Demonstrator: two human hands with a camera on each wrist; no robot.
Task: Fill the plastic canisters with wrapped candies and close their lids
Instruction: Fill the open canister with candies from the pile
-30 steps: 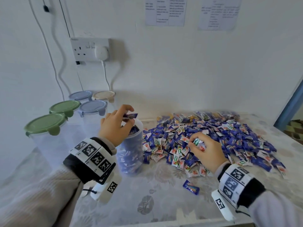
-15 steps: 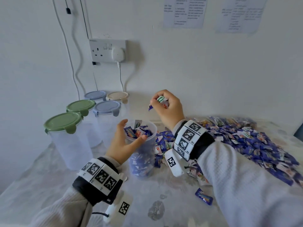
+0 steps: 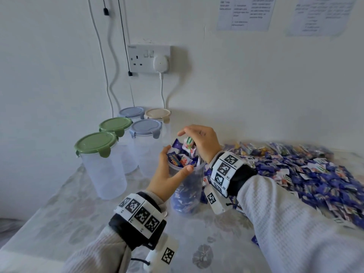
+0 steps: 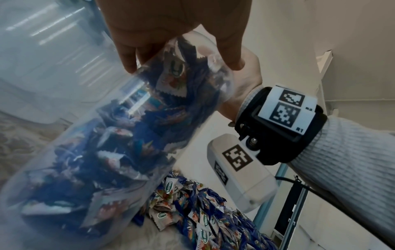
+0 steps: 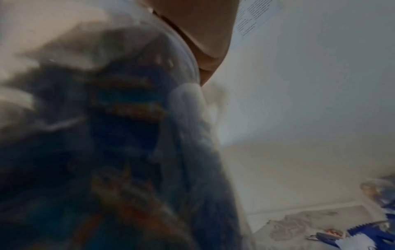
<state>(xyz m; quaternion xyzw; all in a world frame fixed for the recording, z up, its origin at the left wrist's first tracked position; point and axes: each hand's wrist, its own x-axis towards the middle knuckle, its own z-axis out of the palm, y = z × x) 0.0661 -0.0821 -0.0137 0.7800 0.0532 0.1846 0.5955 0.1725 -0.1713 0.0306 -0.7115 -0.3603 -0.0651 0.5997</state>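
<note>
On the patterned table (image 3: 59, 223), near its middle, stands the open canister (image 3: 187, 194), a tall clear plastic tub with no lid on it, upright and packed almost to the rim with wrapped candies (image 3: 180, 159), mostly dark blue wrappers with some white and red ones among them. From the left wrist view the same canister (image 4: 89, 152) shows its crinkled load pressed against the clear wall from base to mouth. The left hand (image 3: 167, 178) curls round the upper part of the canister, thumb on the near side of the rim and fingers round the far side, gripping it. The right hand (image 3: 201, 142) hangs just over the mouth with its fingers bent downward, pinching a few candies (image 3: 188, 143), white and green-striped, that touch the heap inside. The right wrist view is blurred and shows only the canister wall close up, so nothing more of that grip can be told from it.

To the right of the canister, a wide loose pile of candies (image 3: 295, 170) spreads across the table. To the left and behind stand five closed canisters (image 3: 102, 170), clear and seemingly with nothing inside: two with green lids (image 3: 96, 141), two with blue-grey lids (image 3: 145, 128) and one with a beige lid (image 3: 157, 113), grouped close together by the wall
</note>
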